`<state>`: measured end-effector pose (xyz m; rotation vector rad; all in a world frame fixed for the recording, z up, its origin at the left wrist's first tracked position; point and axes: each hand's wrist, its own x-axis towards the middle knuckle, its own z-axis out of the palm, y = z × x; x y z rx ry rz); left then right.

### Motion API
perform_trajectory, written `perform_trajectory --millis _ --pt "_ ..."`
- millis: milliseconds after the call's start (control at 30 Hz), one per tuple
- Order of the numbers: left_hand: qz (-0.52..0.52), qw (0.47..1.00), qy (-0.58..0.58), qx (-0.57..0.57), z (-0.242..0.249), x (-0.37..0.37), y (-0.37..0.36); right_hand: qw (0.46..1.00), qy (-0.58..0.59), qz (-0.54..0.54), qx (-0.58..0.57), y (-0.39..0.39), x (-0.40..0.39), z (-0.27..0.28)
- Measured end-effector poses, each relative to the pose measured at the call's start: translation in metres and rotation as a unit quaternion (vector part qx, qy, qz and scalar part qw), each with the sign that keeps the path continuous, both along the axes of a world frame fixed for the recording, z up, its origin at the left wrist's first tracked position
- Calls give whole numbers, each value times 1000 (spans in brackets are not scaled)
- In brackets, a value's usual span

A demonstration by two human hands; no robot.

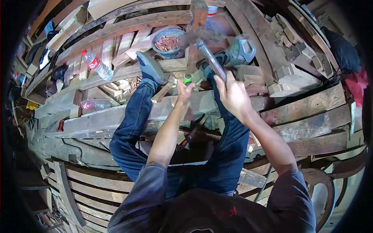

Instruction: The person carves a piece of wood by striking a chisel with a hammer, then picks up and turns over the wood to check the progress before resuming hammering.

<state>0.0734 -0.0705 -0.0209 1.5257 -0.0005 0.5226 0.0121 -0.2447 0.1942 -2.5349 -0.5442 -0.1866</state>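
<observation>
My left hand (184, 91) is closed around a chisel (187, 79), whose green-topped handle points up out of my fist. Its blade end is hidden. My right hand (234, 97) grips a hammer (213, 62) by its shiny metal shaft. The hammer's head is raised ahead of the chisel handle and smeared by motion. Under my left hand runs a long wooden beam (97, 117), with light wood chips (126, 87) lying along its far side. Between my legs rests a tool with a red and black handle (188, 140), apart from both hands.
A bucket (154, 42) of small wooden pieces stands ahead, beside an upright post (199, 15). A red-labelled plastic bottle (97, 65) is at left, with another clear bottle (95, 104) lying nearer. A bluish plastic jug (245, 50) sits right of my foot. Stacked planks (307, 105) lie at right.
</observation>
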Motion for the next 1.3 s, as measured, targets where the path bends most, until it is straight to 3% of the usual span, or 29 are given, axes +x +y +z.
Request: perform_trajectory --millis 100,167,233,333,433,567,700,733,867,900,967,1033,1100,1233,1300 --pt "-10 1000 9 3 0 -3 8 986 71 62 -137 -9 4 -13" --pt "-17 1000 -1 -8 0 -1 8 987 93 41 -126 -13 8 8" --pt "12 1000 -3 -27 -6 1 2 994 43 4 -96 -6 4 24" --pt "-2 1000 -10 -20 -7 1 3 997 68 -18 -16 0 -1 8" --pt "9 999 -12 -48 -22 10 8 987 92 52 -120 -10 -3 -18" --pt "28 996 4 -84 -41 10 18 991 94 34 -88 -22 -8 -19" --pt "-49 977 -29 -205 -28 -2 31 992 110 -40 37 -24 -27 -82" --pt "16 976 -17 -216 -27 -2 31 992 111 -56 39 -24 -30 -100" --pt "-80 955 -4 -284 -38 -11 66 984 168 -61 -9 -31 -40 -180" --pt "-64 946 4 -318 -26 -20 64 980 187 -62 -34 -35 -43 -204" --pt "-81 940 -50 -328 -43 -22 78 979 188 -66 -47 -36 -52 -220" --pt "-14 919 -52 -390 -42 -31 81 967 221 -89 -92 -31 -61 -215" --pt "-18 885 -94 -456 -52 -36 96 966 223 -89 -91 -31 -63 -219" --pt "-25 866 -133 -482 -29 -58 112 966 225 -98 -78 -31 -62 -219" --pt "-5 875 -71 -478 -12 -70 115 967 225 -96 -71 -32 -61 -220"
